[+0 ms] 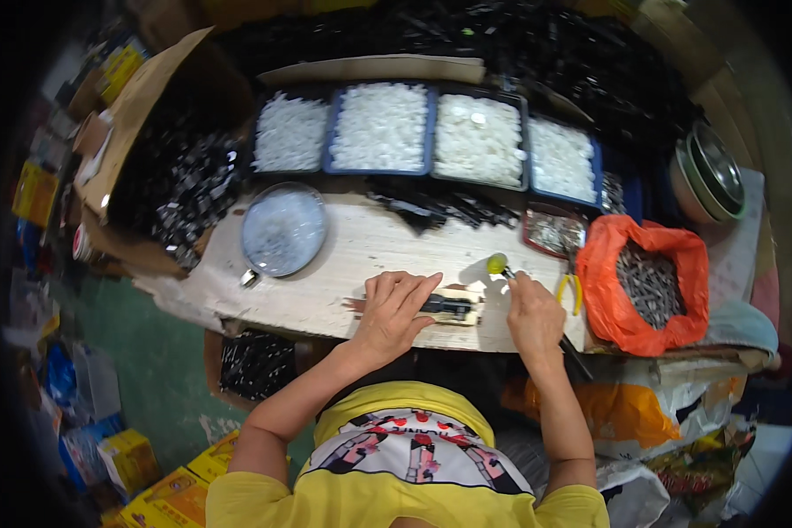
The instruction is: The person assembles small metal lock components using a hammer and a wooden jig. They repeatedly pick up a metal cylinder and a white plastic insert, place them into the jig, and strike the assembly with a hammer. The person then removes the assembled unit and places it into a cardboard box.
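My left hand (391,315) lies over one end of a black plastic part (446,304), holding it with the fingers on the far side and the thumb on the near side. The part rests on a pale block (469,318) near the bench's front edge, its left end hidden under my hand. In my right hand (535,319) is a small hammer (497,263) with a yellow-green head, gripped around its black handle. The head is apart from the black part, beyond it and to the right.
White trays of pieces (382,128) line the back. A round dish (283,231) and carton of black parts (187,176) stand left. Yellow-handled pliers (569,293), a red tray of metal pieces (554,231) and an orange bag of grey pieces (649,286) lie right. Black strips (444,205) sit mid-bench.
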